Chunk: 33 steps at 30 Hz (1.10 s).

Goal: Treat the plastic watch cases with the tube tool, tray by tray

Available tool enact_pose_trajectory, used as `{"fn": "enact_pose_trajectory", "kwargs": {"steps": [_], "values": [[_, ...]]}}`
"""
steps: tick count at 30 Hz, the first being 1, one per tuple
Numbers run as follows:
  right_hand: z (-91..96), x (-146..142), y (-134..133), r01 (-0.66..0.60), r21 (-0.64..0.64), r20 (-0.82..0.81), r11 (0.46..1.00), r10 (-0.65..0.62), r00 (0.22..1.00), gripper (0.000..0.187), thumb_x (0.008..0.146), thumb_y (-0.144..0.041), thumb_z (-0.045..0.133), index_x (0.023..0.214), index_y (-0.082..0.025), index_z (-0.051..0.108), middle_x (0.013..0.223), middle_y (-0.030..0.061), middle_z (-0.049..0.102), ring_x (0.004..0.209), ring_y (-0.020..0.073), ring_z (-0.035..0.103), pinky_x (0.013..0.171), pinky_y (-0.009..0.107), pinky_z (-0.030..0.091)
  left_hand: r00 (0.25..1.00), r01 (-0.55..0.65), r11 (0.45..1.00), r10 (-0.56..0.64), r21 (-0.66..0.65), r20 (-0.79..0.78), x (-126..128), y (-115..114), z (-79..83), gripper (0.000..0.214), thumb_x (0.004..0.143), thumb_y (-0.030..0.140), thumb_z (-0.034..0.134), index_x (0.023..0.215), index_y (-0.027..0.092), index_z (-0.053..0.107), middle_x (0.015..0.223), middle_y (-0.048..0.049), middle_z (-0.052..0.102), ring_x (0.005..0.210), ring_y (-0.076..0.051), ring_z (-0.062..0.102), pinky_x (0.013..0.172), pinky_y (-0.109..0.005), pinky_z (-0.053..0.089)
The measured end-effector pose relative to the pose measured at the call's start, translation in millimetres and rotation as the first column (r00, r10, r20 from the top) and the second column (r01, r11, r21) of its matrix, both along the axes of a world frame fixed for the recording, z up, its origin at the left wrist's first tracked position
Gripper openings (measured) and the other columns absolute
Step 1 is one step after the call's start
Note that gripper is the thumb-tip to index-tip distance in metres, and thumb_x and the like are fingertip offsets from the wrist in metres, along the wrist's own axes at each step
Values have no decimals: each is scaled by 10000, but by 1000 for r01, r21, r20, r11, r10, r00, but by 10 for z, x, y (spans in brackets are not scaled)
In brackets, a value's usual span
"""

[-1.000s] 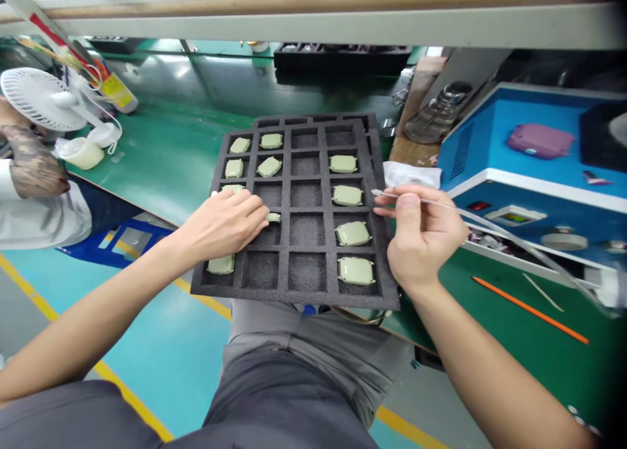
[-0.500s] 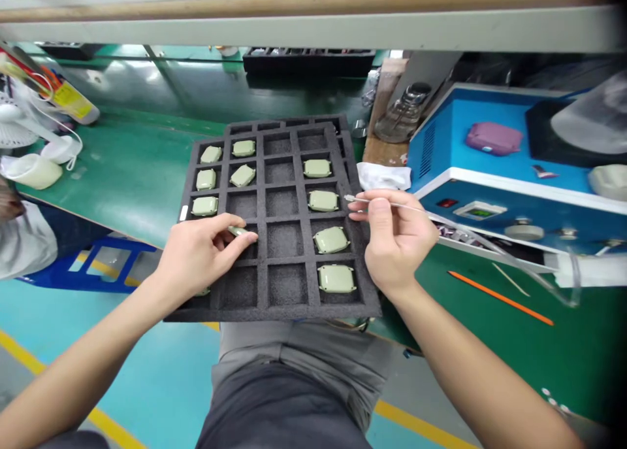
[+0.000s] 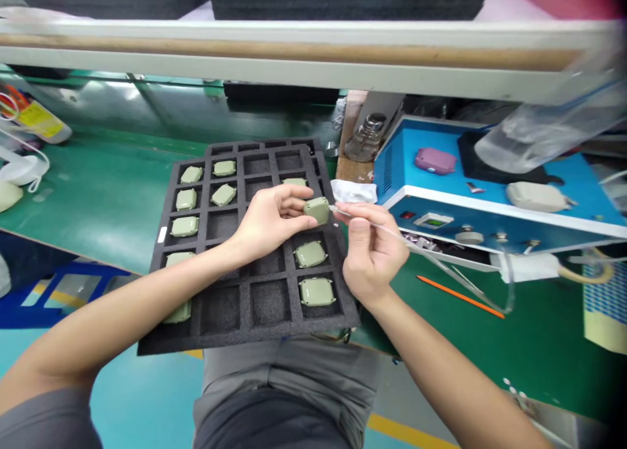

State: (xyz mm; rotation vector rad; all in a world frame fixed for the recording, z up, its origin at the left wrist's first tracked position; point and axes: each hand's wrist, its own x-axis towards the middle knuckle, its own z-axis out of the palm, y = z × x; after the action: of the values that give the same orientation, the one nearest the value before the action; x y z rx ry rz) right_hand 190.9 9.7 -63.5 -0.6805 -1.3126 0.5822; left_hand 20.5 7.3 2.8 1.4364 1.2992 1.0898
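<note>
My left hand (image 3: 269, 219) pinches a green watch case (image 3: 317, 211) by its edge, above the right side of the black foam tray (image 3: 249, 343). In my right hand (image 3: 373, 253) is a thin tube (image 3: 385, 229), gripped between thumb and fingers. Its pale tip reaches the case's right edge; whether it touches cannot be made out. Several other green watch cases (image 3: 316, 291) lie in the tray's left and right pockets. My left forearm covers part of the left columns.
On the right stands a blue machine (image 3: 441, 207) with a purple watch case (image 3: 435, 161) on top. An orange stick (image 3: 460, 297) lies on the green bench (image 3: 98, 207). Behind the tray is a glass bottle (image 3: 365, 138). A shelf edge (image 3: 274, 57) crosses above.
My left hand has moved right across the tray, bringing a watch case to the tube tip in my right hand. The camera view has shifted.
</note>
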Motion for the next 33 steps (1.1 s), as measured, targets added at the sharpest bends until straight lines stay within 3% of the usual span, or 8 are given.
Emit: {"fn": "enact_pose_trajectory", "kwargs": {"steps": [6, 25, 33], "values": [[6, 3, 8, -55, -62, 34, 997, 57, 998, 161, 1031, -292, 585, 1066, -252, 737, 1065, 75, 756, 1039, 269, 748, 914, 501, 644, 983, -1, 999, 8, -39, 185, 39, -31, -143, 428, 658, 229, 931, 1034, 102, 770, 995, -96, 822, 864, -197, 774, 881, -332, 624], [4, -6, 12, -55, -57, 21, 997, 57, 998, 148, 1024, -263, 599, 1053, -236, 742, 1037, 68, 761, 1037, 256, 759, 894, 457, 644, 984, -10, 1000, 9, 4, 177, 55, -36, -142, 402, 658, 209, 940, 1017, 96, 798, 920, -80, 822, 792, -165, 759, 789, -270, 627], [3, -12, 1, -60, -81, 31, 995, 63, 998, 159, 1033, -317, 577, 1052, -252, 721, 1045, 78, 745, 1042, 263, 749, 898, 489, 655, 992, -17, 1000, 14, 22, 129, 61, -44, -145, 369, 689, 244, 915, 1023, 128, 809, 970, -87, 822, 826, -195, 763, 807, -305, 626]]}}
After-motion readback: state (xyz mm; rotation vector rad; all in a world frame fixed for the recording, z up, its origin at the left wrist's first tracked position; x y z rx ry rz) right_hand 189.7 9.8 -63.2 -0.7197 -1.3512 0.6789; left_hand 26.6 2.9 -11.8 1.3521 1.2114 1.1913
